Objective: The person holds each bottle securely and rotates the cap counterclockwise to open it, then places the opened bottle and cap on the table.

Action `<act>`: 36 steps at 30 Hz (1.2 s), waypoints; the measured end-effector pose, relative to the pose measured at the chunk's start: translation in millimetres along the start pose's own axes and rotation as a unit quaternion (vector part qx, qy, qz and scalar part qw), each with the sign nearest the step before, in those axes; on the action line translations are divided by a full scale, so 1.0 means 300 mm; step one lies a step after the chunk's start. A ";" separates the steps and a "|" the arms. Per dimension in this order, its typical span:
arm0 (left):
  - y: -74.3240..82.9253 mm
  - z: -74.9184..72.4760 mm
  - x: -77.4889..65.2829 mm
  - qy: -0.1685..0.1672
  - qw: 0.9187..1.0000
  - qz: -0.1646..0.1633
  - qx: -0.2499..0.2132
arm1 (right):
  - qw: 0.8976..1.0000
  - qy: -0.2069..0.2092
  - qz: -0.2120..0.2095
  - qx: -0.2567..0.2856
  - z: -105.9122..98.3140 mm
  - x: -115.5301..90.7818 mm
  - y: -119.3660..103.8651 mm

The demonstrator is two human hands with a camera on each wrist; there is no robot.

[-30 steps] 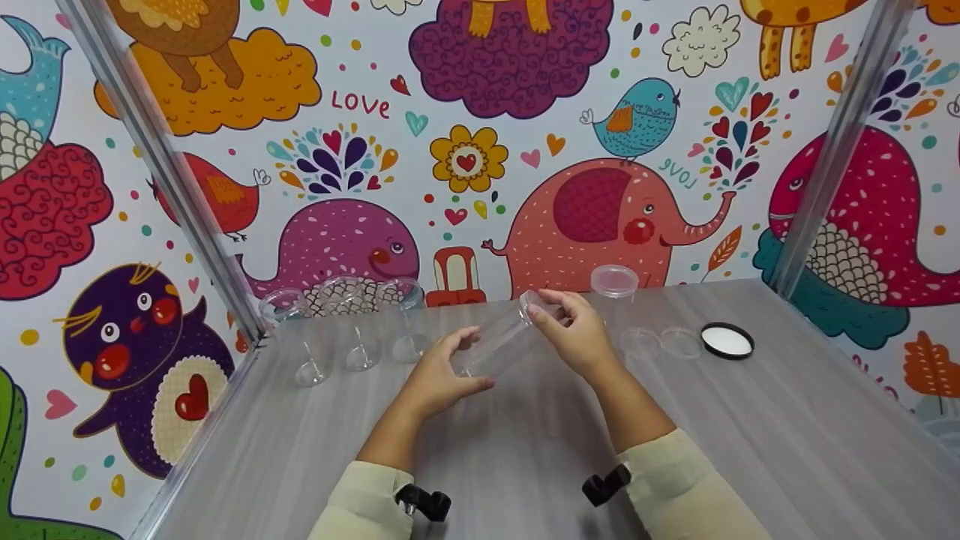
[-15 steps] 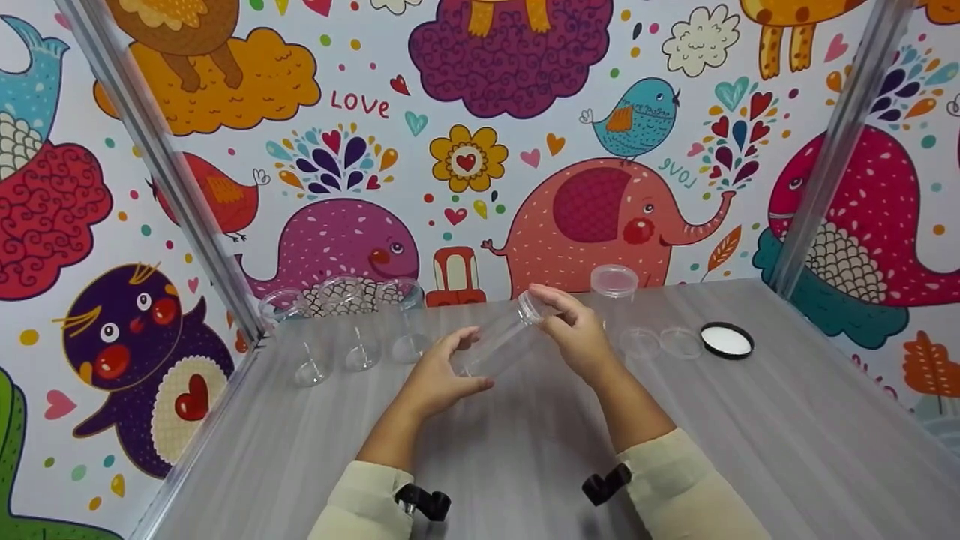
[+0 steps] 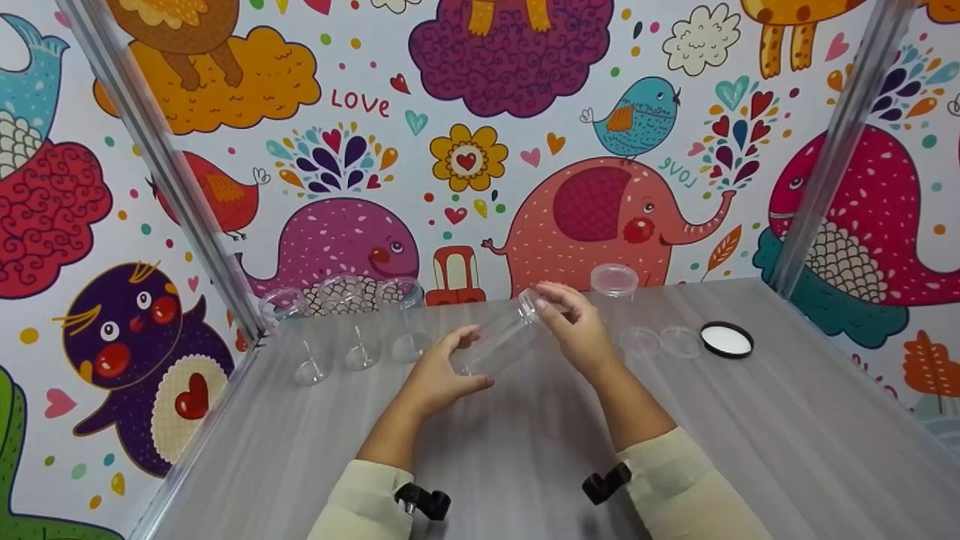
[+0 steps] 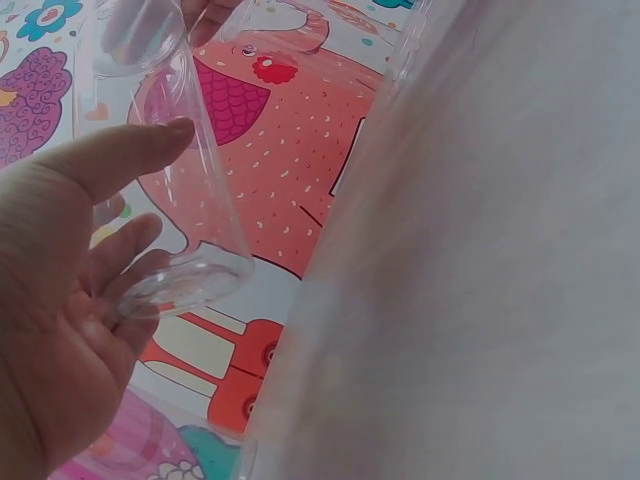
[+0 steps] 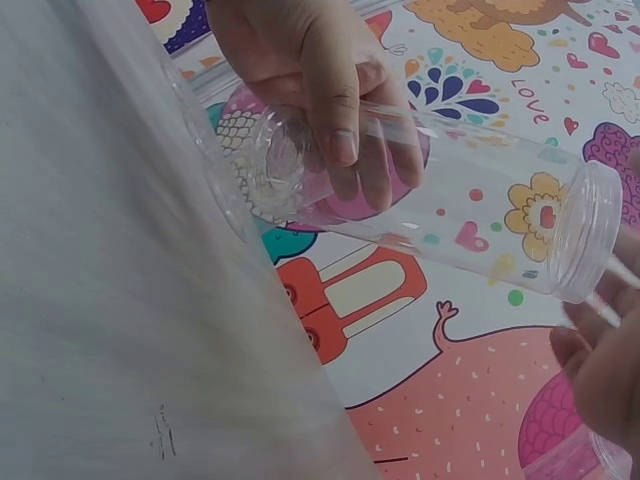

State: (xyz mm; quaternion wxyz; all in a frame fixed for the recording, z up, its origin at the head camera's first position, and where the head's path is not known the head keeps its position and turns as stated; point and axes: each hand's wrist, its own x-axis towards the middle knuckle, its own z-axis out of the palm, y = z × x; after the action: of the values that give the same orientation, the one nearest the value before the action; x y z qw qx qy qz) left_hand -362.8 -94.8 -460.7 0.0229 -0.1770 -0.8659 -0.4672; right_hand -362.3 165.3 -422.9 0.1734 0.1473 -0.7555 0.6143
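Observation:
A clear cylindrical plastic jar point(image 3: 495, 341) is held tilted above the table, its lidded end up to the right. My left hand point(image 3: 439, 379) grips it near the base; in the left wrist view the thumb lies along one side and the fingers go round the other. At the upper end, my right hand point(image 3: 577, 326) pinches the clear lid point(image 3: 529, 306) between thumb and fingers. The right wrist view shows this lid point(image 5: 588, 232) seated on the jar's mouth, with the right fingertips at its edge. Nothing shows inside the jar.
Three clear jars point(image 3: 358, 352) stand in a row at the back left. Another lidded jar point(image 3: 615, 281) stands at the back right. Near it lie two clear discs like lids point(image 3: 681, 343) and a black-rimmed white disc point(image 3: 727, 340). A patterned wall rises behind the table.
The right fingers have shifted about the lid, straightening over it half a second ago and now bent at its side again. The left hand and jar stay in place.

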 end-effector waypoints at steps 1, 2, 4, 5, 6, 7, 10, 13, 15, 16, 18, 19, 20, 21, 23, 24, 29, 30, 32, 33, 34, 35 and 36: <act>0.001 0.000 0.000 0.000 1.000 0.000 0.000 | 1.000 0.007 0.008 -0.021 0.001 0.001 0.002; 0.001 0.000 0.000 -0.001 1.000 -0.001 0.001 | 0.999 0.010 0.017 -0.041 0.001 0.001 0.003; 0.003 0.001 0.000 -0.001 1.000 -0.001 0.002 | 0.997 0.013 0.036 -0.072 0.001 -0.001 0.006; 0.003 0.001 -0.001 -0.002 1.000 0.000 0.002 | 0.995 0.012 0.044 -0.083 0.001 -0.001 0.007; 0.003 0.001 -0.002 -0.002 1.000 -0.002 0.002 | 0.995 0.011 0.050 -0.090 0.001 -0.001 0.007; 0.003 0.001 -0.002 -0.003 1.000 0.000 0.002 | 0.994 0.009 0.053 -0.093 0.002 -0.002 0.007; 0.003 0.000 -0.003 -0.004 1.000 0.001 0.001 | 0.994 0.003 0.054 -0.094 0.001 -0.004 0.003; 0.003 -0.001 -0.003 -0.005 1.000 -0.001 -0.002 | 0.995 -0.003 0.048 -0.084 0.000 -0.008 -0.002; 0.004 -0.001 -0.003 -0.005 1.000 -0.004 -0.004 | 0.996 -0.008 0.045 -0.074 0.000 -0.010 -0.005; 0.005 -0.001 -0.003 -0.005 1.000 -0.007 -0.004 | 0.997 -0.010 0.045 -0.069 -0.001 -0.011 -0.005; 0.007 -0.001 -0.003 -0.003 1.000 -0.009 -0.002 | 0.997 -0.015 0.042 -0.055 -0.002 -0.012 -0.006; 0.007 0.000 -0.003 -0.002 1.000 -0.010 -0.001 | 0.998 -0.018 0.041 -0.047 -0.002 -0.012 -0.006; 0.008 0.000 -0.003 -0.001 1.000 -0.010 0.001 | 0.998 -0.021 0.041 -0.037 -0.003 -0.012 -0.007; 0.008 0.000 -0.003 -0.001 1.000 -0.010 0.001 | 0.999 -0.025 0.039 -0.027 -0.003 -0.011 -0.007; 0.009 0.001 -0.004 0.000 1.000 -0.009 -0.001 | 0.999 -0.032 0.036 -0.006 -0.004 -0.011 -0.006; 0.009 0.001 -0.005 0.001 1.000 -0.008 -0.002 | 0.999 -0.035 0.034 0.001 -0.003 -0.011 -0.006; 0.007 0.001 -0.005 0.002 1.000 -0.006 -0.001 | 0.999 -0.045 0.019 0.024 -0.002 -0.011 -0.003; 0.006 0.000 -0.005 0.001 1.000 -0.005 0.000 | 0.998 -0.045 0.017 0.026 -0.002 -0.011 -0.003; 0.005 0.000 -0.004 0.001 1.000 -0.004 0.002 | 0.998 -0.048 0.010 0.034 -0.002 -0.010 -0.002; 0.005 0.000 -0.003 0.000 1.000 -0.004 0.002 | 0.998 -0.048 0.008 0.035 -0.002 -0.009 -0.001; 0.005 0.000 -0.003 0.000 1.000 -0.004 0.002 | 0.998 -0.049 0.007 0.034 -0.003 -0.008 -0.001; 0.005 -0.001 -0.003 0.000 1.000 -0.004 0.001 | 0.998 -0.049 0.007 0.033 -0.003 -0.007 -0.001; 0.004 -0.001 -0.003 0.000 1.000 -0.004 0.002 | 0.999 -0.047 0.009 0.023 -0.004 -0.006 0.000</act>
State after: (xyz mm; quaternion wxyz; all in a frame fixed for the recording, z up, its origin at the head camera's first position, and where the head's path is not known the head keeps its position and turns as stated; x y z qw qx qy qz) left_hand -361.7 -94.5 -459.6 0.0213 -0.1740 -0.8677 -0.4652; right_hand -360.4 166.5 -423.4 0.1288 0.1727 -0.7500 0.6253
